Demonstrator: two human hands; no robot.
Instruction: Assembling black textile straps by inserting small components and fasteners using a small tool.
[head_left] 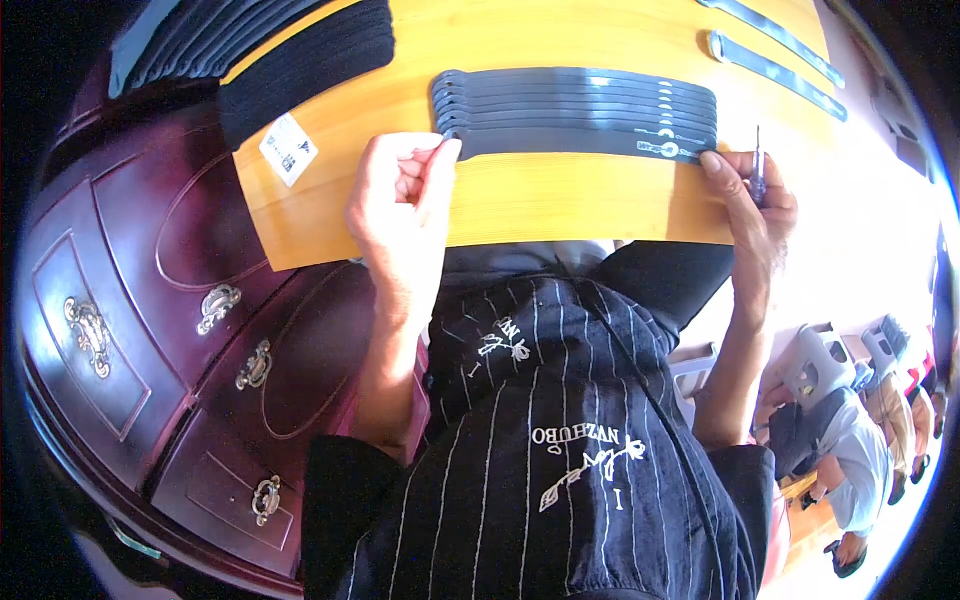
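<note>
On the yellow tabletop lies a fanned row of dark flat straps [575,105], overlapping so that their rounded left ends show one behind another. The nearest strap [570,142] bears pale printing near its right end. My left hand [405,185] is closed, thumb and forefinger pinching at that strap's left tip. At the other end my right hand [752,195] has its thumb on the strap's corner. A small tool with a thin upright metal shaft and dark handle [757,182] is tucked in its curled fingers; its exact kind is unclear.
Black fuzzy strips [310,65] are stacked at the table's far left, with more dark straps [200,40] beyond. A white square label [289,150] lies near the left edge. Two separate straps [780,75] rest far right. Dark red drawers [120,290] stand left; people [850,460] sit at right.
</note>
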